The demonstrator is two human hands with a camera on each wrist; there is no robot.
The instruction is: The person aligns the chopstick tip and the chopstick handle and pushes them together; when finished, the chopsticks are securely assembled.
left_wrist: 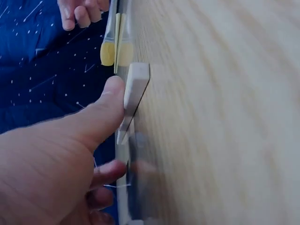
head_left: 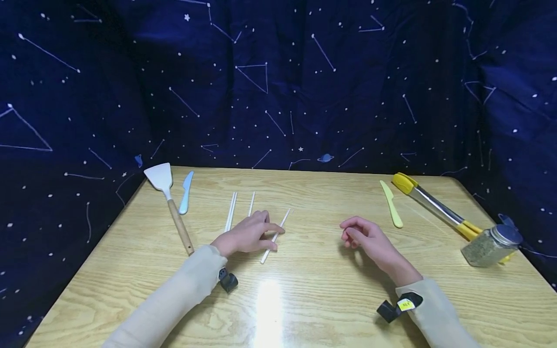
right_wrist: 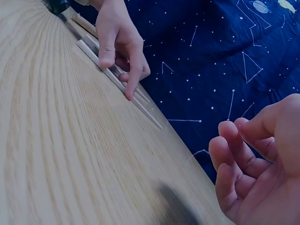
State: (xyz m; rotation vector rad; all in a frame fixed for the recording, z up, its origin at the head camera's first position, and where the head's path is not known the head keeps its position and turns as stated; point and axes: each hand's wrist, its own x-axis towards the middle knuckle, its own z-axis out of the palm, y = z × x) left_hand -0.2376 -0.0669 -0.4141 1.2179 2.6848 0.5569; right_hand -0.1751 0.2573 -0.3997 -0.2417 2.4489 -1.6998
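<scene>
My left hand [head_left: 250, 233] reaches over a white chopstick [head_left: 264, 257] that lies slanted on the table. Its index finger and thumb are spread and touch the stick at two places, with the other fingers bent. In the left wrist view, the thumb rests alongside the thick square end of the chopstick [left_wrist: 138, 77]. Another chopstick [head_left: 251, 203] is partly hidden behind that hand, and two more chopsticks [head_left: 231, 211] lie side by side to its left. Held above the table at the right, my right hand [head_left: 370, 241] has loosely curled fingers with nothing in them.
A white spatula [head_left: 176, 217] with a wooden handle and a blue knife [head_left: 186, 193] lie at the left. To the right are a yellow-green knife [head_left: 392, 205], yellow-tipped tongs [head_left: 437, 205] and a spice jar [head_left: 489, 246]. A dark starry cloth [head_left: 287, 121] hangs behind the table.
</scene>
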